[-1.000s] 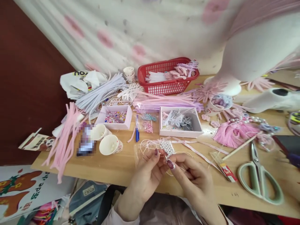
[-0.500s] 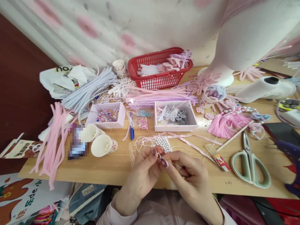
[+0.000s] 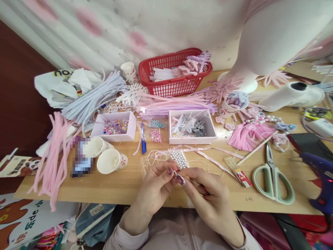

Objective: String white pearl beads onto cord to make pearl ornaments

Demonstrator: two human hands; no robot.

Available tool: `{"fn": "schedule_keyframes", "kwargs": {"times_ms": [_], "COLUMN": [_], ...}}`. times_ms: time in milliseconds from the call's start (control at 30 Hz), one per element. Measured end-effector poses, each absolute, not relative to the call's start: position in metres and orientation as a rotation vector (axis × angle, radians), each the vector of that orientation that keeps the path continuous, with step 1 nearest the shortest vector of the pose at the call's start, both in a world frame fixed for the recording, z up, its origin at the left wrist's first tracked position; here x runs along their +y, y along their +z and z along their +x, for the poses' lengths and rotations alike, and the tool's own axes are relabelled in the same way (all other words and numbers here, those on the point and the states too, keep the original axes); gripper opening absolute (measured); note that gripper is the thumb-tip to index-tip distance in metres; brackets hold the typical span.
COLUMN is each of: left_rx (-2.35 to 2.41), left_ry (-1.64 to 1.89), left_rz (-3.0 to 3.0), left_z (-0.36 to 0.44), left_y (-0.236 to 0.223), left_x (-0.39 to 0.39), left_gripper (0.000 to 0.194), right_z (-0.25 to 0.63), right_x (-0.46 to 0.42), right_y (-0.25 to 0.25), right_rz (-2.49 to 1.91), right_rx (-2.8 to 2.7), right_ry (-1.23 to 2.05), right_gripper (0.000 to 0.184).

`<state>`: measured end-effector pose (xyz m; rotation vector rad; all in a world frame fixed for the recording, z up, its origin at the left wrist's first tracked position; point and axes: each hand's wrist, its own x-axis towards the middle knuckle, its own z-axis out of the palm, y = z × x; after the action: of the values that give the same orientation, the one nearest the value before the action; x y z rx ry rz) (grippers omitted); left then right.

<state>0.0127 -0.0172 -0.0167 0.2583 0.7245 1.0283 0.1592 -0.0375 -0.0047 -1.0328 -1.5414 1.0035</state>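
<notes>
Left hand [image 3: 157,184] and right hand [image 3: 209,191]: each grip pinched nearly closed on a thin white strand [image 3: 175,172]. Pearl beads [image 3: 179,158], one cluster: on the surface [image 3: 109,187], at twelve o'clock, just beyond the grip.

The wooden worktop [image 3: 109,189] carries a red basket [image 3: 175,87]; pink and purple stems [image 3: 177,106] lie just before it, pale blue stems [image 3: 95,95] left, green-handled scissors [image 3: 272,173] nearer and right.

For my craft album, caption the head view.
Left hand and right hand, fingertips together, beside white pearl beads, scissors nearby.
</notes>
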Motion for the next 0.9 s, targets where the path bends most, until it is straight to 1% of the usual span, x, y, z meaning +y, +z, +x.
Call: {"fn": "schedule_keyframes", "kwargs": {"times_ms": [367,500,767,833,900], "left_rx": [0.728,0.722,0.853,0.905,0.929], "left_ry": [1.036,1.034,1.051,1.061,1.079], "left_rz": [0.360,0.387,0.527,0.538,0.552], "left_z": [0.011,0.011,0.009,0.009,0.010], "left_y": [-0.019,-0.017,-0.020,-0.024,-0.028], "left_x": [-0.016,-0.015,-0.018,-0.019,-0.018], "left_gripper": [0.018,0.016,0.022,0.023,0.025], "right_z": [0.163,0.163,0.160,0.161,0.169], "right_x": [-0.037,-0.036,-0.035,-0.037,-0.042], "right_y": [-0.005,-0.004,-0.002,-0.002,-0.002], "right_rz": [-1.033,-1.044,-1.122,-1.161,-1.195], "right_rx": [-1.590,-1.592,-1.593,-1.635,-1.709], "right_ry": [1.003,1.010,1.093,1.061,0.949], "right_gripper": [0.018,0.016,0.014,0.014,0.016]}}
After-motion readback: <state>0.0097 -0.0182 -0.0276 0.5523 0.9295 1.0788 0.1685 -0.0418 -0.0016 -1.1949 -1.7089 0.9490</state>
